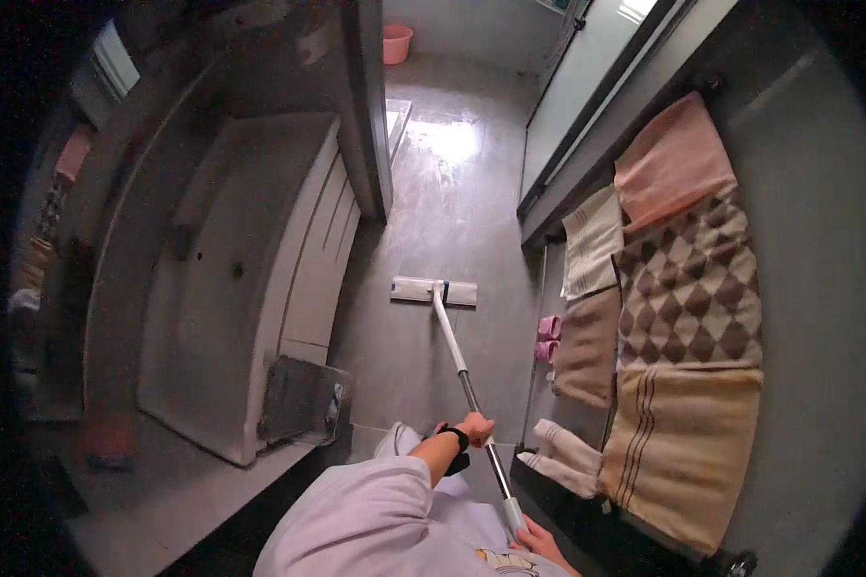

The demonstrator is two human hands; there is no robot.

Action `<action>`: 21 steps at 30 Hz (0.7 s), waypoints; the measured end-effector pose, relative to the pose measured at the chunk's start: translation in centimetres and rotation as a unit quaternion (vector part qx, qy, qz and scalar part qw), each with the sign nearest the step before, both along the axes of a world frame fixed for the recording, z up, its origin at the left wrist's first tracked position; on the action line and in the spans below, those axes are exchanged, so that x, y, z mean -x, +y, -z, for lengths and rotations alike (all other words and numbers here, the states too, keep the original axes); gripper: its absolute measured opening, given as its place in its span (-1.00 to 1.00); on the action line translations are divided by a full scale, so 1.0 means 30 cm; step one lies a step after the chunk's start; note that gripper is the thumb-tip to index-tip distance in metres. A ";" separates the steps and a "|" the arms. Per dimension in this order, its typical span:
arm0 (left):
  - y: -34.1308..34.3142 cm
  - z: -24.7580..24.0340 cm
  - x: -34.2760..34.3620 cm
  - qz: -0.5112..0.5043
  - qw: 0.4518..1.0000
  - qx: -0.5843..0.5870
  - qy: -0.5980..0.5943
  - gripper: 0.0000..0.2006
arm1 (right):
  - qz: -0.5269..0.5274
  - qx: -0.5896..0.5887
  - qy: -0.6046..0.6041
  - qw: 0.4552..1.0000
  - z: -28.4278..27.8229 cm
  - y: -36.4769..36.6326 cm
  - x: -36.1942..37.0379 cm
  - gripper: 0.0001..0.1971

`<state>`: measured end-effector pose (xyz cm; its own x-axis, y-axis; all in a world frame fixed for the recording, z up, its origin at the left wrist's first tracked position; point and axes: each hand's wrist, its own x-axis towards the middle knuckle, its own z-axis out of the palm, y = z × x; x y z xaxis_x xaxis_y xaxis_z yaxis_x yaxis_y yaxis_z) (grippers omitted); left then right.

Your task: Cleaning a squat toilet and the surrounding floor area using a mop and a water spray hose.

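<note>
A flat mop (434,290) with a wide white head lies against the grey tiled floor ahead of me. Its pole, white low down and metallic higher up, slants back toward my body. My left hand (474,428), with a black band on the wrist, is closed round the metal part of the pole. Lower in the picture, my right hand (541,544) is wrapped round the white grip (515,514) at the pole's top end; some of its fingers are hidden behind the grip and my shirt.
A basin (212,279) in a pale cabinet stands to the left, a bin (303,399) at its near corner. Several towels (688,288) hang on a rack at right, with pink slippers (547,338) beside them. Beyond the doorway are a pink bucket (396,44) and a door (587,87).
</note>
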<state>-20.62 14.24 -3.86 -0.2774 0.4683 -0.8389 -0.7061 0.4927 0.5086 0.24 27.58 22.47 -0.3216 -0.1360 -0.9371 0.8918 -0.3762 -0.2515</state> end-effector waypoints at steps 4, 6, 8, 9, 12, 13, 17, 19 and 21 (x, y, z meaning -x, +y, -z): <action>-0.081 0.123 0.295 0.017 0.999 -0.003 0.033 -0.60 | -0.075 -0.097 0.040 0.992 0.122 -0.095 0.237 -0.45; -0.100 0.132 0.421 0.055 0.995 -0.008 0.081 -0.61 | -0.093 -0.151 0.073 0.981 0.184 -0.108 0.318 -0.41; -0.100 0.221 0.576 0.016 1.000 0.010 0.015 -0.63 | -0.089 -0.148 0.081 0.982 0.175 -0.116 0.535 -0.44; -0.104 0.265 0.642 -0.022 0.998 0.022 -0.048 -0.65 | -0.082 -0.151 0.092 0.981 0.170 -0.119 0.642 -0.47; -0.063 0.280 1.021 0.117 0.979 0.103 0.133 -0.66 | -0.040 -0.070 0.061 0.995 0.199 -0.104 1.022 -0.46; -0.058 0.302 1.210 0.231 0.929 0.070 0.279 -0.69 | -0.030 -0.057 0.055 0.996 0.190 -0.109 1.191 -0.48; 0.022 0.286 1.794 0.063 0.974 0.150 0.154 -0.63 | -0.043 -0.038 0.049 0.997 0.216 -0.105 1.849 -0.41; -0.012 0.275 2.090 0.019 0.971 0.123 0.205 -0.56 | -0.018 -0.027 0.057 0.998 0.185 -0.128 2.105 -0.43; 0.065 0.188 2.343 -0.033 0.988 0.107 0.110 -0.48 | 0.023 0.000 0.102 0.995 0.174 -0.072 2.316 -0.43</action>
<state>-90.92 16.20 -9.50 -0.4876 0.2615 -0.8330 -0.6242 0.5626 0.5420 -69.23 25.42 17.25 -0.5101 -0.1167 -0.8522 0.8046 -0.4150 -0.4247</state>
